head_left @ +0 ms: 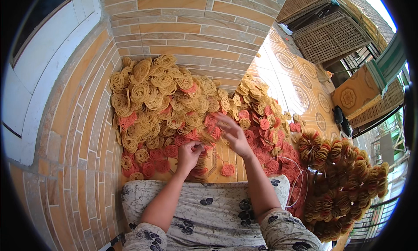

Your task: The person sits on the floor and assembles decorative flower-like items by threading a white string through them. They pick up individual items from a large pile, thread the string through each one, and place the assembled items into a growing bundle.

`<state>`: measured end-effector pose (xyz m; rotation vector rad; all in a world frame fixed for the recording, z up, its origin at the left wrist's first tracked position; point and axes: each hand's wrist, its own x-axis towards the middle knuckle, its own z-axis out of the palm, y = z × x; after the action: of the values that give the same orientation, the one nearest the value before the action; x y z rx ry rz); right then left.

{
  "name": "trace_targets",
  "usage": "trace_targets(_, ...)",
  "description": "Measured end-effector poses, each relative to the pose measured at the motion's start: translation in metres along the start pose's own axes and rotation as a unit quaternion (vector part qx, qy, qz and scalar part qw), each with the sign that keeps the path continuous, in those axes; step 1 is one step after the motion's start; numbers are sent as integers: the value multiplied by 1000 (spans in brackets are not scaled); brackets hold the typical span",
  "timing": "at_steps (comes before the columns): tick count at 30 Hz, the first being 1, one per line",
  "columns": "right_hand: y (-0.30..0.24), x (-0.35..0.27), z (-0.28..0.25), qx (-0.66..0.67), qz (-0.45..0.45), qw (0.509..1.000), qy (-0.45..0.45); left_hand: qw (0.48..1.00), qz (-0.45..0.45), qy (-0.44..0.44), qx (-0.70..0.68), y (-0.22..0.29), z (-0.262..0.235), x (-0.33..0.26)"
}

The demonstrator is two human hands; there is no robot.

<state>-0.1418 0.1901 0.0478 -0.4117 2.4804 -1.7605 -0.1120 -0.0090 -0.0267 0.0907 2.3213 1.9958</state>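
My left hand [190, 156] is closed in a pinch in front of the pile, over the lap; what lies between its fingertips is too small to make out. Just below it is a stack of thin round discs [198, 171], partly hidden by the hand. My right hand [234, 137] is raised to the right, its fingers spread and somewhat blurred, with no disc plainly in them. Both hands are in front of a big heap of flat, lacy discs of coiled strands, mostly yellow discs [152, 94] with pink discs [159, 155] among them. One loose pink disc [227, 169] lies on the floor between the forearms.
Tiled walls [174, 28] stand behind the heap and at the left. More pink discs [274, 166] spread to the right, beside a thin white cord [300, 174]. Strung bundles of discs [344, 181] are massed at the far right. Woven panels [331, 35] stand beyond the patterned floor [300, 72].
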Motion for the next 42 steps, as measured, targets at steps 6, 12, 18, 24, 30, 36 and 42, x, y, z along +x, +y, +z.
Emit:
trace_targets(6, 55, -17, -6, -513, 112, 850, -53, 997, -51, -35, -39, -6, 0, 3)
trace_targets(12, 59, 6, -20, -58, 241, 967, 63, 996, -32, -80, 15, -3, -3, 0)
trace_targets(18, 28, 2, -15, 100, 181, 978, 38, 996, -46, -81, -3, -5, 1, 2)
trace_targets(24, 27, 5, -18, 90, 108, 990, 19, 996, -57, -65, -34, -9, 1, 2)
trace_targets(30, 29, 13, -22, 47, 107, 993, -35, 997, -50, -48, -31, -6, 2, 3)
trace_targets(36, 14, 11, 1, 175, 162, 968, -74, 998, -46, -41, -25, -7, 0, 5)
trace_targets(42, 3, 18, -3, 111, 226, 967, -26, 998, -43, -36, -29, -4, 1, 4)
